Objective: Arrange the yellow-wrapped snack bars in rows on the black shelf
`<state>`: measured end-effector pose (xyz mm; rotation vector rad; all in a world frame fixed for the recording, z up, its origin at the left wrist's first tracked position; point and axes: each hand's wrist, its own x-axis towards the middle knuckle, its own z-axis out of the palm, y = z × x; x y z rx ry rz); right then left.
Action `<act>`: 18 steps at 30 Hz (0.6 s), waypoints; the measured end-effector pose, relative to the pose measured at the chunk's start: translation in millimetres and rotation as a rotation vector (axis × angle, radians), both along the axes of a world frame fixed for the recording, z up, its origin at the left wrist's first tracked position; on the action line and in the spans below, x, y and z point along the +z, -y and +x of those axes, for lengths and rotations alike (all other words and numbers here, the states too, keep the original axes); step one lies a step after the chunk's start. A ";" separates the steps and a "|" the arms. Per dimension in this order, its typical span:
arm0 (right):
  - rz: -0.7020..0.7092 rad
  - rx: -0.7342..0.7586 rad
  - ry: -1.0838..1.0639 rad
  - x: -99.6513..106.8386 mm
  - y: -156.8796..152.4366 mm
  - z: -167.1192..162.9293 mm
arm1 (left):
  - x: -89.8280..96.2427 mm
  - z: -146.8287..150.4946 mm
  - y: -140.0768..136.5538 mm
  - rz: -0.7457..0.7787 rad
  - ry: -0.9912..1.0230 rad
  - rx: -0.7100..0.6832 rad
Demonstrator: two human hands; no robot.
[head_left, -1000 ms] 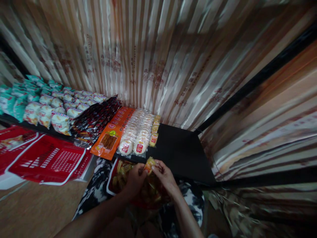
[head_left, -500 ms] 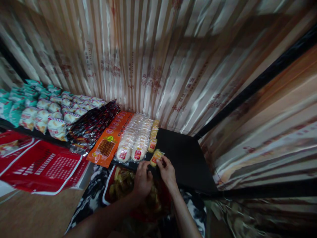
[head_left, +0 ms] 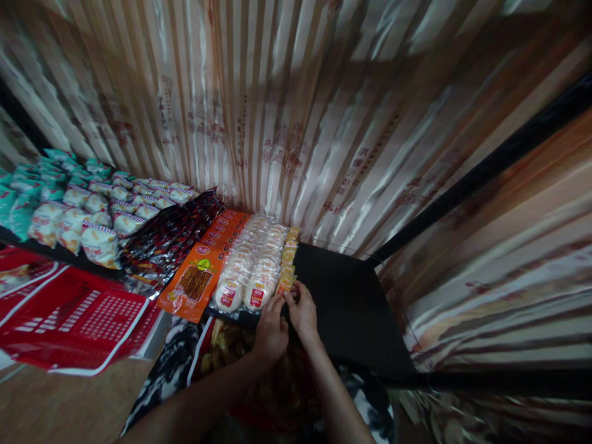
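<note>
A small yellow snack packet (head_left: pixel 285 281) sits at the front end of a row of matching yellow packets (head_left: pixel 289 250) on the black shelf (head_left: pixel 346 296). My right hand (head_left: pixel 303 313) pinches its right lower edge, with fingers bent. My left hand (head_left: pixel 272 328) is closed at the packet's lower left corner, its fingertips partly hiding it. Just left of the row stand two rows of round white crackers (head_left: pixel 257 293) in clear wrappers. Below my hands, an opened red bag (head_left: pixel 203 345) on my lap holds more yellow packets (head_left: pixel 226 345), in shadow.
Left along the shelf are an orange pouch of sticks (head_left: pixel 197 280), dark shiny packets (head_left: pixel 166 240), white packets (head_left: pixel 99 243) and green packets (head_left: pixel 23 209). A large red bag (head_left: pixel 78 320) hangs in front. Striped plastic sheeting (head_left: pixel 277 123) hangs behind, with a black bar (head_left: pixel 462 179) at right.
Both hands have moved away from me and slightly left with the yellow packet. It now meets the front of the yellow row. The view has shifted slightly.
</note>
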<state>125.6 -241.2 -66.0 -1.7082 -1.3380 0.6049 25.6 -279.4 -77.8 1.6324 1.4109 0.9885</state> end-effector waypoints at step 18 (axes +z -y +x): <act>0.095 -0.122 -0.109 -8.8 59.5 -34.8 | -8.2 -38.1 42.3 0.108 0.085 -0.090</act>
